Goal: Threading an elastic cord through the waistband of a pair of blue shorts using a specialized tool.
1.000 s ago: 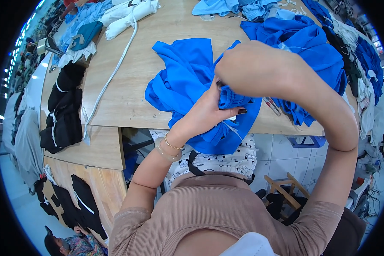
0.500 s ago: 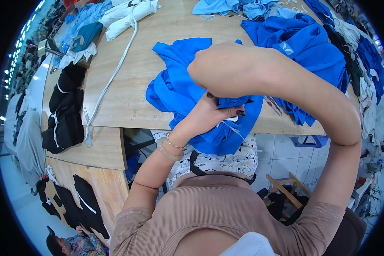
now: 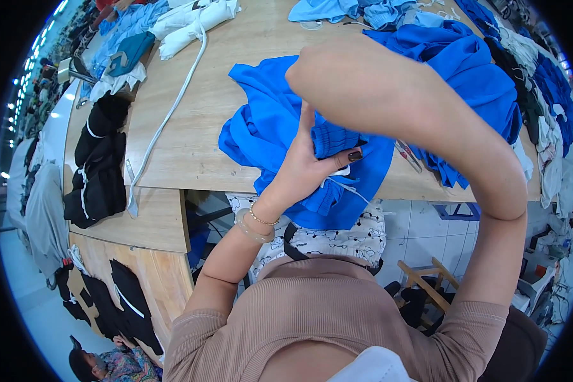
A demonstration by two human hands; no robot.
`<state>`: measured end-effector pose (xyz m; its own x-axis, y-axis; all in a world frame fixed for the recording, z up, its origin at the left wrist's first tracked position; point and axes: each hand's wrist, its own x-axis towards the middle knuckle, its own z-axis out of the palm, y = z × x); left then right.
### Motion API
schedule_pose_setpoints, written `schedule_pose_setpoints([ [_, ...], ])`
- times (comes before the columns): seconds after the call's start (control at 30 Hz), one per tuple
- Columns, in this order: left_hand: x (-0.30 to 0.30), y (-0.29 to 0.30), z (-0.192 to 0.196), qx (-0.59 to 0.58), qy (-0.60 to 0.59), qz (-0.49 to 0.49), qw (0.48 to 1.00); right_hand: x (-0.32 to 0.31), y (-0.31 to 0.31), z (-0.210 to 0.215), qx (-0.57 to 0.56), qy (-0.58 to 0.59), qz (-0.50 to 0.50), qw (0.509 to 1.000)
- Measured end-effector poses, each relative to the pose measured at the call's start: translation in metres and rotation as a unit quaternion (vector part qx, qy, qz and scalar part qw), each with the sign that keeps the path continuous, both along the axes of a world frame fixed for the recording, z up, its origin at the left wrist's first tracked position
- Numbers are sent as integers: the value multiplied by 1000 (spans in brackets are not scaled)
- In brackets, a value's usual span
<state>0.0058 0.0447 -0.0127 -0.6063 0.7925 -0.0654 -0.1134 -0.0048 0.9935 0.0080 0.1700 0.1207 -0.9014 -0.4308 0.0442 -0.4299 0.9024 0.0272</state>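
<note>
A bright blue garment [image 3: 267, 89] with a gathered elastic waistband [image 3: 330, 139] lies bunched at the table's near edge, part of it hanging over. My left hand [image 3: 304, 162] is closed round the waistband, thumb on the near side with dark nail polish showing. A thin white cord [image 3: 347, 186] and a bit of white show just under that thumb. Bent over from the right, my right hand [image 3: 321, 73] is above the garment's far side. It is smeared by motion, and its fingers are hidden behind the hand and forearm.
Small red-handled snips [image 3: 409, 156] lie right of the garment, beside a larger blue cloth pile [image 3: 452, 63]. A long white cord [image 3: 178, 102] crosses the wooden table [image 3: 216, 38] on the left, near a tied black bundle [image 3: 99, 165]. A wooden stool [image 3: 430, 280] stands below right.
My right hand has risen and moved slightly away from my left, uncovering more of the waistband. My left hand has shifted a little, its index finger now raised, still on the garment.
</note>
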Motion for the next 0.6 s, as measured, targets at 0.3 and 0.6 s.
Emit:
schedule_pose_setpoints([
  [0.3,3,-2,-17,124,-99,-37,987,-13,-10,-3,58,-189,-27,980],
  [0.6,6,-7,-20,-60,375,144,914,34,-59,-13,51,-98,12,994],
])
